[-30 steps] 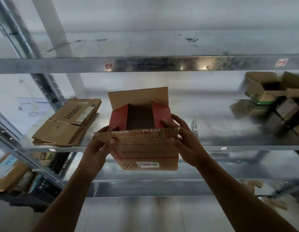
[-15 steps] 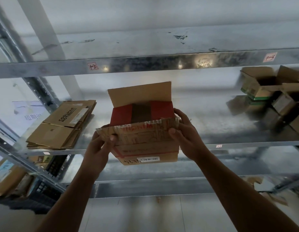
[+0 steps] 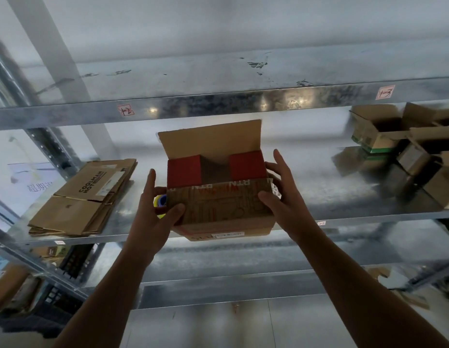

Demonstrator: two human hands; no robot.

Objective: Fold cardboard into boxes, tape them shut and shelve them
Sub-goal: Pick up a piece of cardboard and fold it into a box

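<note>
Box [image 3: 226, 226] at the front edge of the shelf [image 3: 344, 197], seemingly overhanging. Fingers of the left hand [image 3: 153, 212] and right hand [image 3: 283, 197] clamp its sides, thumbs on the front flap [image 3: 218, 199] (not yet taped). Risk: released here, it may tip off.

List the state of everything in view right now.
box: top open, untaped; red side flaps folded in, back flap up.
left hand: grips box's left corner.
right hand: grips box's right corner.
flattened cardboard stack: lying flat on shelf.
boxes at right: assembled, tops open.
yellow object: mostly hidden behind left hand.
</note>
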